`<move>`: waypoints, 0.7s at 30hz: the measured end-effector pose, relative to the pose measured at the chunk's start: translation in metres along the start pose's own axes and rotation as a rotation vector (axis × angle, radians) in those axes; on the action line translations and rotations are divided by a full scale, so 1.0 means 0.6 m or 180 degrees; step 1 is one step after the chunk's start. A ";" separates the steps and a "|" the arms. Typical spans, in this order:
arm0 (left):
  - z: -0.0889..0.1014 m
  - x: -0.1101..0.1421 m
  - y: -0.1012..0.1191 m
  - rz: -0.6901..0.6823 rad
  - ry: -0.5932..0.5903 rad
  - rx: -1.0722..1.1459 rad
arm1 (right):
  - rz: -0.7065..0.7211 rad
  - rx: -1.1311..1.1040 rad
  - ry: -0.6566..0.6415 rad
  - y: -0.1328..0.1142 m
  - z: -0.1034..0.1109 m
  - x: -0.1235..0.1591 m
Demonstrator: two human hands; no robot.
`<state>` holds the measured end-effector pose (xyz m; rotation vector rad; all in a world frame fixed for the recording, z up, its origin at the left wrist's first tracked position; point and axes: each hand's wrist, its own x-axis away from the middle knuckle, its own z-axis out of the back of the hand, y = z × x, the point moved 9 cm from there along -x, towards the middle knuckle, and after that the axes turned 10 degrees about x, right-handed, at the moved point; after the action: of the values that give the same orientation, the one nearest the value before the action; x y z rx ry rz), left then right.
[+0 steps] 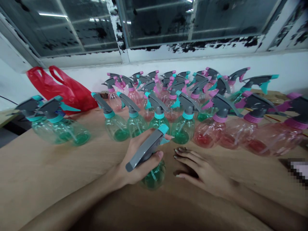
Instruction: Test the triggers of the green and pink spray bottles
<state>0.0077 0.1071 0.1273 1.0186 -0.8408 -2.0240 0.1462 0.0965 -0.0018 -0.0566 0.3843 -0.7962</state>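
Observation:
My left hand is wrapped round the neck of a green spray bottle at the near middle of the table. Its grey trigger head has a turquoise nozzle pointing away to the right. The collar is hidden by my fingers. To the right, my right hand rests low over the tabletop with its fingers stretched out and nothing in them. A short gap parts it from the held bottle. Just beyond both hands stands a green spray bottle with a turquoise collar, beside a pink spray bottle.
Rows of pink and green spray bottles stand along the back. Two green bottles are at the left, before a red plastic bag. A blurred-out object lies at the right edge. The wall and window rise behind the table.

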 end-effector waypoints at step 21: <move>0.006 -0.001 -0.001 0.0002 0.0124 -0.0035 | -0.0037 -0.0057 -0.0006 -0.001 0.002 -0.002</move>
<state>0.0048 0.1085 0.1287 1.0480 -0.8086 -1.9999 0.1458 0.0969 0.0000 -0.0763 0.3896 -0.8042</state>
